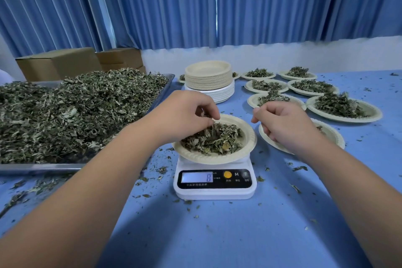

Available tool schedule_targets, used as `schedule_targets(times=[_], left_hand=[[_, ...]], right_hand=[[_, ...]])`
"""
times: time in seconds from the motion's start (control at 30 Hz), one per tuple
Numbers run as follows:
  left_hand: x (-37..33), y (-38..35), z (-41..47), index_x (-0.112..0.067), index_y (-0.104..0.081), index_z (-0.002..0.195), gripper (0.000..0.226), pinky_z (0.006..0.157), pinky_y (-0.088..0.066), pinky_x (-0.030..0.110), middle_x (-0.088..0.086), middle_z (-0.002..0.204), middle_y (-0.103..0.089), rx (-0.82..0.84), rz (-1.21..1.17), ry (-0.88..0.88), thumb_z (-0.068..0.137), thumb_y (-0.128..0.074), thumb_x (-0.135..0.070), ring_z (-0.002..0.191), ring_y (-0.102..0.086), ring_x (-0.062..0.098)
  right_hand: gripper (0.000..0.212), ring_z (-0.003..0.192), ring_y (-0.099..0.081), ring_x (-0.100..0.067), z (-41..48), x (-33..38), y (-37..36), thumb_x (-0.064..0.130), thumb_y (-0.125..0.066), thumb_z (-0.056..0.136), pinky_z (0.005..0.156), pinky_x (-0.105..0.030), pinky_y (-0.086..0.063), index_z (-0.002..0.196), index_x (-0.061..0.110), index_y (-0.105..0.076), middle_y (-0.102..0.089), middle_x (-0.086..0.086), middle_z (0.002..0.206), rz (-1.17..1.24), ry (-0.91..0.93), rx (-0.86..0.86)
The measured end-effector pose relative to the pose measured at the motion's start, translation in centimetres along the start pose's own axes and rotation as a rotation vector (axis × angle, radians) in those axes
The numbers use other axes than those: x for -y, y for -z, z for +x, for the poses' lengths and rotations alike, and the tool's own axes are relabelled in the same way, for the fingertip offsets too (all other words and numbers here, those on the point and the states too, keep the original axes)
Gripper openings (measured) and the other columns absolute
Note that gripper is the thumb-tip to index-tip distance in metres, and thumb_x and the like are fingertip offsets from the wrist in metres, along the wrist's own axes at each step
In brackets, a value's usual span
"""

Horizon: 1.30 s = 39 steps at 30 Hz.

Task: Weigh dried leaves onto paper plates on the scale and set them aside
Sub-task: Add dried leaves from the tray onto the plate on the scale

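A white digital scale (214, 183) stands mid-table, its display showing 8. On it sits a paper plate (248, 143) holding a heap of dried leaves (217, 140). My left hand (185, 113) hovers over the plate's left side, fingers curled and pinching some leaves. My right hand (285, 124) is just right of the plate with fingers loosely curled; I see nothing in it. Under my right hand lies another paper plate (330, 135), mostly hidden.
A metal tray (39, 166) piled with dried leaves (71, 111) fills the left. A stack of empty plates (208, 78) stands behind the scale. Several filled plates (343, 109) lie at the back right. Leaf crumbs litter the blue tabletop. Cardboard boxes (58, 63) sit at the far left.
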<state>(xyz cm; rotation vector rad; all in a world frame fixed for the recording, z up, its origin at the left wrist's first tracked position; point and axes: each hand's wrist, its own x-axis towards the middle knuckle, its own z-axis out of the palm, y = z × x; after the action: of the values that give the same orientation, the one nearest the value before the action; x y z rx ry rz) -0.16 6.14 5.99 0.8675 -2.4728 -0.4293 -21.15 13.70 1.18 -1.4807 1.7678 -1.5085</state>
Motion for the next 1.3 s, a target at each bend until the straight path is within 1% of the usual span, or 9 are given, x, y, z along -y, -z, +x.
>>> schedule_targets(times=[0.13,0.27,0.4,0.5,0.63,0.8,0.93,1.1,1.3], left_hand=[[0.5,0.1,-0.3,-0.028,-0.072,0.079,0.021,0.063,-0.043,0.006,-0.022,0.065,-0.064,-0.044,-0.145,0.051,0.085,-0.07,-0.008,0.064,-0.056,-0.008],[0.6,0.7,-0.3,-0.038,-0.067,0.082,0.019,0.068,-0.043,0.008,-0.022,0.083,-0.064,0.046,0.034,0.012,0.087,-0.07,-0.02,0.076,-0.058,-0.007],[0.3,0.6,-0.1,-0.043,-0.063,0.101,0.019,0.07,-0.04,0.011,-0.026,0.098,-0.058,0.202,0.144,0.022,0.085,-0.071,-0.036,0.086,-0.057,-0.005],[0.3,0.3,0.0,-0.041,-0.064,0.111,0.029,0.073,-0.041,0.014,-0.024,0.102,-0.056,0.25,0.199,0.031,0.083,-0.073,-0.039,0.089,-0.054,-0.004],[0.3,-0.3,0.1,-0.04,-0.064,0.112,0.029,0.071,-0.04,0.016,-0.02,0.1,-0.057,0.253,0.243,0.026,0.084,-0.072,-0.035,0.086,-0.052,-0.006],[0.1,-0.3,-0.1,-0.038,-0.069,0.097,0.02,0.063,-0.044,0.007,-0.023,0.087,-0.063,0.19,0.169,0.037,0.087,-0.068,-0.021,0.08,-0.058,-0.005],[0.0,-0.3,-0.4,-0.04,-0.068,0.088,0.026,0.07,-0.049,0.017,-0.018,0.085,-0.066,0.124,0.151,0.022,0.087,-0.064,-0.014,0.078,-0.06,-0.001],[0.3,-0.5,-0.8,-0.03,-0.074,0.085,0.02,0.064,-0.045,0.005,-0.019,0.069,-0.066,0.003,0.001,0.03,0.085,-0.068,-0.011,0.069,-0.059,-0.007],[1.5,-0.7,-1.5,-0.031,-0.073,0.081,0.02,0.072,-0.053,0.028,-0.003,0.078,-0.071,-0.176,-0.271,0.073,0.083,-0.072,-0.011,0.071,-0.064,0.011]], right_hand=[[0.031,0.037,-0.035,-0.008,0.1,-0.2,-0.1,0.024,-0.058,0.094,0.037,-0.014,-0.031,0.065,0.015,-0.066,-0.044,0.003,0.046,-0.002,-0.002,-0.005],[0.032,0.037,-0.035,-0.008,0.2,-0.3,-0.2,0.026,-0.058,0.094,0.037,-0.015,-0.032,0.064,0.017,-0.066,-0.044,0.002,0.047,-0.013,0.0,-0.005],[0.032,0.038,-0.035,-0.008,0.2,-0.3,-0.2,0.026,-0.058,0.093,0.037,-0.015,-0.031,0.063,0.018,-0.066,-0.044,0.001,0.047,-0.028,0.005,0.0],[0.033,0.037,-0.035,-0.008,0.2,-0.4,-0.1,0.026,-0.058,0.093,0.038,-0.015,-0.031,0.063,0.018,-0.066,-0.044,0.003,0.046,-0.024,0.009,0.001],[0.034,0.038,-0.036,-0.008,0.3,-0.5,-0.1,0.027,-0.058,0.093,0.038,-0.014,-0.032,0.061,0.02,-0.067,-0.045,0.005,0.045,-0.027,0.009,-0.003],[0.032,0.039,-0.036,-0.009,0.4,-0.5,0.0,0.027,-0.058,0.092,0.038,-0.015,-0.031,0.063,0.023,-0.068,-0.045,0.002,0.048,-0.041,0.024,0.015],[0.033,0.038,-0.035,-0.009,0.4,-0.5,0.0,0.028,-0.057,0.093,0.037,-0.014,-0.031,0.061,0.025,-0.067,-0.045,0.002,0.048,-0.041,0.022,0.011],[0.033,0.038,-0.035,-0.008,0.4,-0.5,-0.1,0.028,-0.057,0.093,0.037,-0.014,-0.031,0.062,0.026,-0.068,-0.044,0.004,0.047,-0.043,0.016,0.01],[0.035,0.038,-0.035,-0.008,0.4,-0.4,-0.2,0.026,-0.058,0.093,0.037,-0.015,-0.031,0.059,0.021,-0.066,-0.044,0.003,0.046,-0.029,0.004,-0.001]])
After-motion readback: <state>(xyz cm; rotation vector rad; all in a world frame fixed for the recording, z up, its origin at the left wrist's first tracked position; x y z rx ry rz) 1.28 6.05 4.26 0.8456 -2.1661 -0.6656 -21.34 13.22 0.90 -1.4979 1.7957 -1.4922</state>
